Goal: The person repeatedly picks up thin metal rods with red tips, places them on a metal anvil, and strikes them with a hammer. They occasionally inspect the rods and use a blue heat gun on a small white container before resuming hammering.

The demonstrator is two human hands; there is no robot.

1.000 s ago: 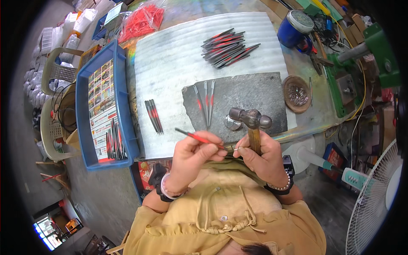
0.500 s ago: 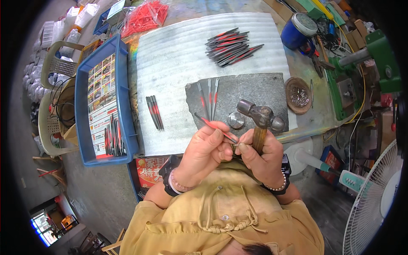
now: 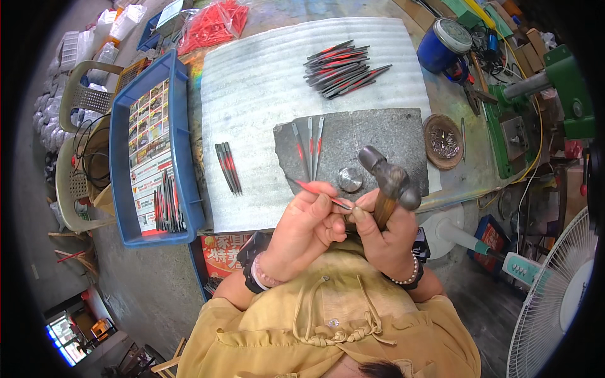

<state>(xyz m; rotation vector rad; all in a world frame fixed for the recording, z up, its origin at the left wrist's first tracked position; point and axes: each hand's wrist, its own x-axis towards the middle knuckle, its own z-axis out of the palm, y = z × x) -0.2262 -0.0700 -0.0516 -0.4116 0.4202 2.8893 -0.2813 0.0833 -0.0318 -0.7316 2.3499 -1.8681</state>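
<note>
While our left grip [image 3: 309,220] pinches the stick [image 3: 308,186] near the slab [image 3: 391,135], our right grip [image 3: 389,238] clasps the hammer [image 3: 394,181], fingertips at the stick's end. Stick looks light, stiff, maybe slick; we'd hold it mid-length.

Paint-smudged worktable [image 3: 465,183], white foam sheet [image 3: 252,94] across its middle, clear bag of red pieces [image 3: 217,26], blue lidded mug [image 3: 435,55], round brown bowl [image 3: 444,166]

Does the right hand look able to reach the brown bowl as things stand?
Probably yes: nothing tall appears to stand between the right hand and the brown bowl, just right of the grey slab. The ball-peen hammer in that hand may make picking out small metal pieces awkward.
</note>
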